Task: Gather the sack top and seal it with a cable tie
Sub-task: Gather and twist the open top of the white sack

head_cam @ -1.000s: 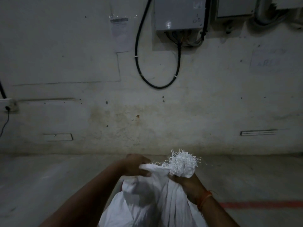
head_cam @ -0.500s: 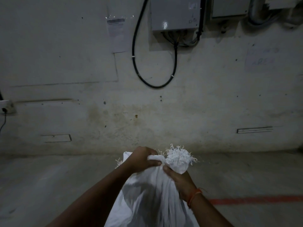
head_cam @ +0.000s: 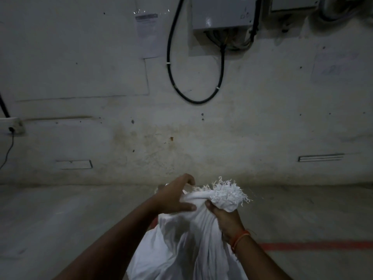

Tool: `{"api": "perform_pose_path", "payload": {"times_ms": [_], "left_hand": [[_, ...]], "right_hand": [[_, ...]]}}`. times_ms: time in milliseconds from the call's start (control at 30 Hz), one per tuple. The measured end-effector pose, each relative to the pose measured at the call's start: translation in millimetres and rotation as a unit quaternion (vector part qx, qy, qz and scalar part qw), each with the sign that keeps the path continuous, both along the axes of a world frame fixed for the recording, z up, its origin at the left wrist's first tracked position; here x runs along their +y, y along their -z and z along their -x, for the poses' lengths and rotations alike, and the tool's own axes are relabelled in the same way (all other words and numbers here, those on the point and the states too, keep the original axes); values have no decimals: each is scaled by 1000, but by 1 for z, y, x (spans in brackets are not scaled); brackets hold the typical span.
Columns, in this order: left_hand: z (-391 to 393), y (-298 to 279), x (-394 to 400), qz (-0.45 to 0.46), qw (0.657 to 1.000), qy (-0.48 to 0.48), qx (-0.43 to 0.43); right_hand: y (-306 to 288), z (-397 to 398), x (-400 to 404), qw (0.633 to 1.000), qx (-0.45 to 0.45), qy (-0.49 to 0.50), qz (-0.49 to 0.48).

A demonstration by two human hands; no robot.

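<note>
White sack (head_cam: 187, 245), base cut off below.

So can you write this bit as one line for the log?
step: gathering sack top | right hand: shut on sack neck | left hand: bunching loose fabric | cable tie: not seen

Dim light falls on a stained concrete wall (head_cam: 262, 128) bearing a grey electrical box (head_cam: 223, 13) and looping black cable (head_cam: 193, 98); a red line (head_cam: 323, 245) crosses the right of the concrete floor (head_cam: 60, 219).
</note>
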State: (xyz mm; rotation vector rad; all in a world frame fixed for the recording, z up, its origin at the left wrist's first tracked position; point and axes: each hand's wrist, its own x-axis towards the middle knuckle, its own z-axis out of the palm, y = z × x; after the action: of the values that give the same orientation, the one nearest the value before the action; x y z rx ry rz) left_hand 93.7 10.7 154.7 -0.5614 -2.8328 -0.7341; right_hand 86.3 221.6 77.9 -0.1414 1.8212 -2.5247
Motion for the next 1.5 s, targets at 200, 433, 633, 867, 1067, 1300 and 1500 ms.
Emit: {"api": "perform_pose_path", "payload": {"times_ms": [200, 433, 633, 867, 1067, 1300, 1500], "left_hand": [[-7, 27, -44, -35, 986, -153, 56], [-16, 52, -42, -121, 946, -289, 82], [4, 74, -49, -262, 898, -347, -64], [-1, 44, -52, -490, 842, -191, -123], [14, -1, -75, -600, 778, -109, -147], [4, -45, -79, -689, 715, -61, -106], [-3, -75, -69, -635, 768, -76, -29]], "right_hand": [[8, 3, 1, 1000, -3, -20, 18], [5, -2, 2, 997, 14, -75, 12], [-1, -10, 14, 993, 14, -114, 7], [2, -4, 22, 993, -13, -111, 19], [0, -3, 12, 996, -41, -73, 38], [-1, -1, 4, 995, -53, -36, 72], [-4, 0, 0, 998, -32, -33, 42]]}}
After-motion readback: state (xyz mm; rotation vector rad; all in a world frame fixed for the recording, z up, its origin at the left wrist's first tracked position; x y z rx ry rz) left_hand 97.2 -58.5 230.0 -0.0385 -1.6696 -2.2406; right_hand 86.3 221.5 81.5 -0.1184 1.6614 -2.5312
